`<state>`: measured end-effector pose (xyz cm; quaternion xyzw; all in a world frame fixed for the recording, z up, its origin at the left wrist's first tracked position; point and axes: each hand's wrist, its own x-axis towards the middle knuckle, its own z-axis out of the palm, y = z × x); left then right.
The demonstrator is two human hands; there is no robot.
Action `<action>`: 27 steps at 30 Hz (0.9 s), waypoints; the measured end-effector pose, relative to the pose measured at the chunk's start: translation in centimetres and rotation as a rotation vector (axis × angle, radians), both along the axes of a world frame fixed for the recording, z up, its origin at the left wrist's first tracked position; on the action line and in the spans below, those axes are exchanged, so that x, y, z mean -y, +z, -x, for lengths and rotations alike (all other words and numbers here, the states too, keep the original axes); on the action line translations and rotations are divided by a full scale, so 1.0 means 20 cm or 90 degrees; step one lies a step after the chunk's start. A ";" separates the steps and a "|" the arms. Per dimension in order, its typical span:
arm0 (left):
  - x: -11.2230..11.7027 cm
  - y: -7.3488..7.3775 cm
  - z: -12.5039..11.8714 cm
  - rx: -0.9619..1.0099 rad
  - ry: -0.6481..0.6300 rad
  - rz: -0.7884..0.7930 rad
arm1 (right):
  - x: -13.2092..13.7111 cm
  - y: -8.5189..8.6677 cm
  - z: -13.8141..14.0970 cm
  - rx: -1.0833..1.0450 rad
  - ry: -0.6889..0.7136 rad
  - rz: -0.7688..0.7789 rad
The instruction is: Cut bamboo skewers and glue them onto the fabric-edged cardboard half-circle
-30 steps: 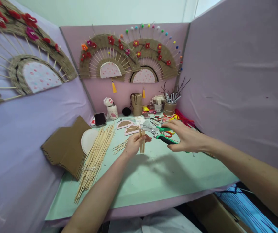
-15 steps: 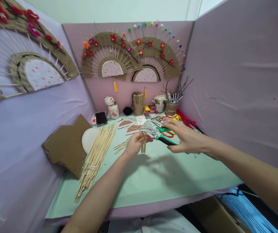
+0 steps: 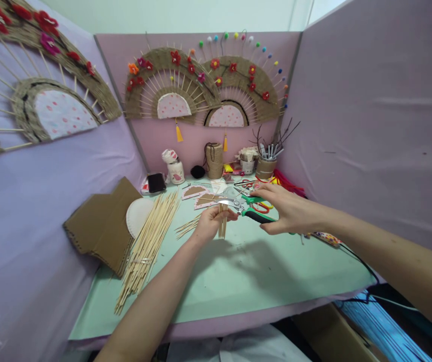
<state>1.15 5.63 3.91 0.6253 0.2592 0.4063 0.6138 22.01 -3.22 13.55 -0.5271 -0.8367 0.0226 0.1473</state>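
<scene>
A small bundle of short wooden sticks (image 3: 222, 229) stands upright in my left hand (image 3: 210, 223), whose fingers are wrapped round it. My right hand (image 3: 285, 208) grips green-and-black-handled shears (image 3: 251, 208) by the handles. The metal blades point left and lie at the top of the bundle, just above my left fingers. Whether the blades touch the sticks I cannot tell. Beyond my hands lie two half-round cardboard pieces (image 3: 206, 200) with pink dotted edging. Several loose short sticks (image 3: 188, 226) rest left of my left hand.
Long bamboo sticks (image 3: 148, 251) lie in a pile at left, beside brown cardboard (image 3: 100, 226) and a white disc (image 3: 137, 217). A twine spool (image 3: 214, 161), a jar (image 3: 176, 172) and a pen holder (image 3: 266, 167) line the back. Decorated fans (image 3: 178, 75) hang on the partition.
The view has shifted slightly. My right forearm sits a little lower, showing more of a patterned item at the table's right. Both hands keep their holds.
</scene>
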 end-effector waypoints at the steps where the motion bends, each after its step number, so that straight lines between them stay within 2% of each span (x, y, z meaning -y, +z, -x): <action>1: 0.00 0.00 0.00 -0.002 -0.003 0.001 | 0.00 0.01 0.00 0.006 0.002 0.005; 8: 0.01 0.01 0.00 -0.023 -0.017 -0.022 | -0.01 0.06 0.02 0.100 -0.014 0.035; 16: 0.00 -0.01 -0.01 -0.008 -0.004 -0.005 | -0.04 0.04 0.06 0.147 -0.017 0.000; 27: 0.01 0.00 0.00 -0.023 -0.013 -0.012 | -0.05 0.11 0.09 0.240 0.008 0.067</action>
